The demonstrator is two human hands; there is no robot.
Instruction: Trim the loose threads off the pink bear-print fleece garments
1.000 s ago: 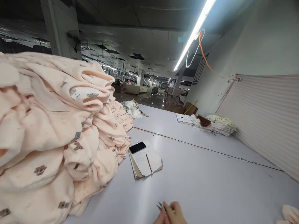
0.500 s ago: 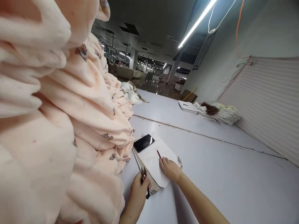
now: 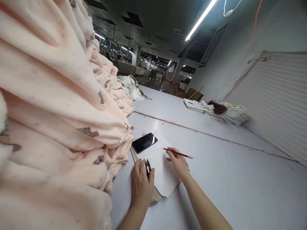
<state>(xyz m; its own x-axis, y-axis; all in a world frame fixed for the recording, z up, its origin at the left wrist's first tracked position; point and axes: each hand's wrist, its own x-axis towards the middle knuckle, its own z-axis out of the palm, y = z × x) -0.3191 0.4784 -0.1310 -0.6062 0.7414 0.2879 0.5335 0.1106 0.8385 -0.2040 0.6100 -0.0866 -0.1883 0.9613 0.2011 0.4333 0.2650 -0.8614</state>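
Note:
My right hand (image 3: 178, 163) holds a dark red pencil (image 3: 183, 155) between thumb and fingers, over the right side of a written sheet of paper (image 3: 165, 179). The pencil's tip points left and its eraser end right. My left hand (image 3: 142, 183) rests at the paper's lower left edge, curled around black thread snips (image 3: 148, 166). The blades stick out forward between thumb and index finger; the palm hides the rest. A black smartphone (image 3: 144, 142) lies on the paper's upper left part, beyond my left hand. Lines of handwriting show near the phone.
A tall heap of pale pink printed plush fabric (image 3: 59, 105) fills the left side, close to my left hand. Stacked papers (image 3: 225, 113) with a brown tuft lie by the wall. White cloth scraps (image 3: 130, 86) sit at the back. A seam (image 3: 192, 129) crosses the table (image 3: 227, 179).
My right hand has lifted the pencil from pointing away to lying nearly crosswise. My left hand has moved forward onto the paper's edge with the snips. The view has shifted slightly.

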